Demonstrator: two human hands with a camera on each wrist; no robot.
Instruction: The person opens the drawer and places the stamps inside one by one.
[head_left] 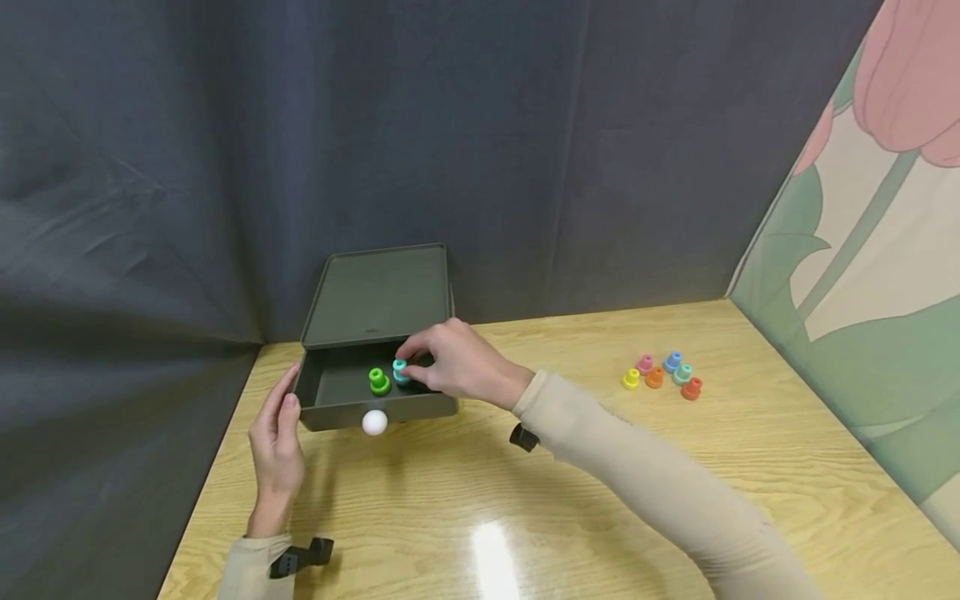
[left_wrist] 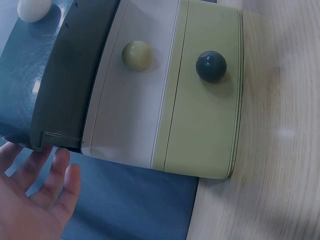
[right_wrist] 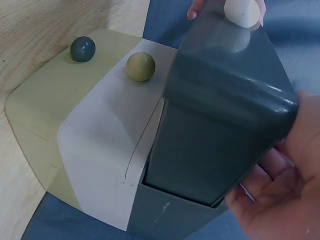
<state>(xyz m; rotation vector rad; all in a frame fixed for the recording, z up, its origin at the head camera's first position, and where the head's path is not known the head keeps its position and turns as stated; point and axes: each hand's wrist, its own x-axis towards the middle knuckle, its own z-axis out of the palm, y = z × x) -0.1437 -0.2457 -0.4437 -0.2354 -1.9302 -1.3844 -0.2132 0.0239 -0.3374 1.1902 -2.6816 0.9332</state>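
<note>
At the centre of the head view, on a pale wooden surface (head_left: 465, 500), a dark grey drawer (head_left: 341, 387) with a white knob (head_left: 374, 422) stands pulled out of its cabinet. The right hand (head_left: 450, 365) reaches into it, fingers curled and pinching a teal peg (head_left: 401, 371) just beside a green peg (head_left: 379, 382) already standing on the drawer floor. The left hand (head_left: 277, 433), fingers straight and relaxed, rests against the drawer's left front corner and grips nothing. At the right of the frame, six more pegs (head_left: 663, 375) in yellow, pink, orange, blue, mint and red sit in a cluster, well apart from the drawer. Judging by the count, one peg is stowed, a second is at the drawer, and six remain outside. The wrist views show two closed drawers, cream and olive, each with a round knob. No brand, label or writing can be read.
</note>
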